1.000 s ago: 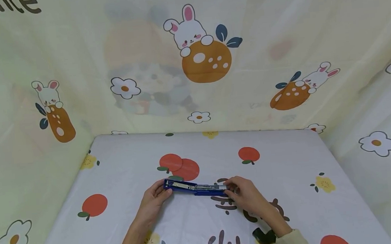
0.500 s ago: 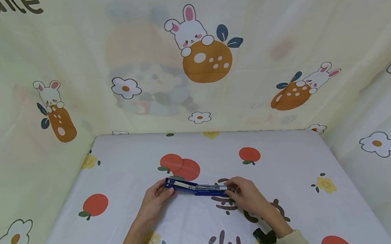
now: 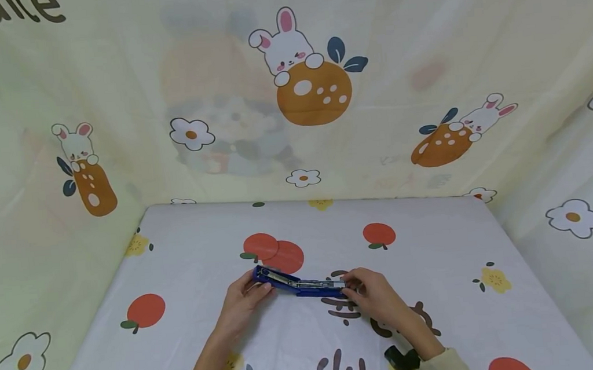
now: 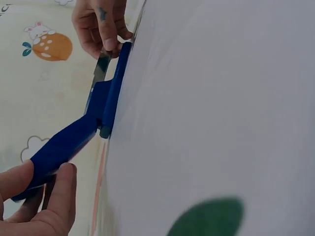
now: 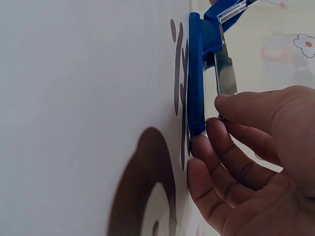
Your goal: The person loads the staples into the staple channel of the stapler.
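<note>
A blue stapler (image 3: 317, 288) lies hinged wide apart on the table, its base down and its cover swung out to the left. My left hand (image 3: 243, 305) pinches the far end of the cover (image 4: 66, 142) between thumb and fingers, holding it raised off the cloth. At the other end, my right hand (image 3: 375, 295) pinches the tip of the metal staple magazine (image 5: 226, 73) between thumb and forefinger. Its other fingers curl beside the end of the blue base (image 5: 196, 73). A gap shows between magazine and base in the right wrist view.
A white tablecloth (image 3: 426, 244) printed with fruit, flowers and brown lettering covers the table. Cream curtains (image 3: 235, 68) with rabbit prints hang behind it and along both sides. Black wrist straps (image 3: 401, 358) sit low on both arms.
My left hand has shifted slightly right and up, tilting the stapler's cover more steeply. The right hand and the stapler's base have stayed in place.
</note>
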Tool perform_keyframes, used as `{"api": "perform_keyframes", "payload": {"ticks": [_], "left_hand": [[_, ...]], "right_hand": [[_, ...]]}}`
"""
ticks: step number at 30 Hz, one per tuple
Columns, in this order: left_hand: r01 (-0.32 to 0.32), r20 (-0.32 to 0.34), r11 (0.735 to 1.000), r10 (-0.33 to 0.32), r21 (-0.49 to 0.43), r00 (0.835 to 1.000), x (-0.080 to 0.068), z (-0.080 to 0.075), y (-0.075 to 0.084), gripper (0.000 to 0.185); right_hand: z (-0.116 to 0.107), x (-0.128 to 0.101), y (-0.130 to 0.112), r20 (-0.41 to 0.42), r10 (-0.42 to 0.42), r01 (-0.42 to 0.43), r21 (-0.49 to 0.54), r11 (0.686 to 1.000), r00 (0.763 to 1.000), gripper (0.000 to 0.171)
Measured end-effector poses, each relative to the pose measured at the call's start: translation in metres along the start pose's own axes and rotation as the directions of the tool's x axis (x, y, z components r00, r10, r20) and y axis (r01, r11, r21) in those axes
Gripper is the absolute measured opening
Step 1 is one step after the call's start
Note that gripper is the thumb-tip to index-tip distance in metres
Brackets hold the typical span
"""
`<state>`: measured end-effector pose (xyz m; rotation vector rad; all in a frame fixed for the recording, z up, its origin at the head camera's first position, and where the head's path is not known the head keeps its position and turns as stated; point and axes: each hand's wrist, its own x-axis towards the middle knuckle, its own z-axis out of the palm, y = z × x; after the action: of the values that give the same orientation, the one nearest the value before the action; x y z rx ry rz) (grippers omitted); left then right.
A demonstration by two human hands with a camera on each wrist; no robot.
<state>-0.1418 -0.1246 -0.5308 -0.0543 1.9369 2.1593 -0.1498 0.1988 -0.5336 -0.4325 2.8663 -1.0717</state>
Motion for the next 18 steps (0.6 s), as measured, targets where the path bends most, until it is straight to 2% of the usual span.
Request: {"api": "perform_keyframes", "payload": {"ticks": [11,18], "left_hand": [[-0.041,0.043,0.999,0.041,0.005,0.998,0.001,0.010,0.002,0.057],[-0.056,0.020,0.997,0.055,0.048,0.998,0.000,0.019,0.004,0.051]], "right_hand": [[-0.001,-0.001,-0.002,0.005,0.003,-0.003,0.003,1.000,1.000,0.022],[-0.002,-0.001,-0.003,0.010,0.001,-0.001,0.003,1.000,1.000,0.022]]}}
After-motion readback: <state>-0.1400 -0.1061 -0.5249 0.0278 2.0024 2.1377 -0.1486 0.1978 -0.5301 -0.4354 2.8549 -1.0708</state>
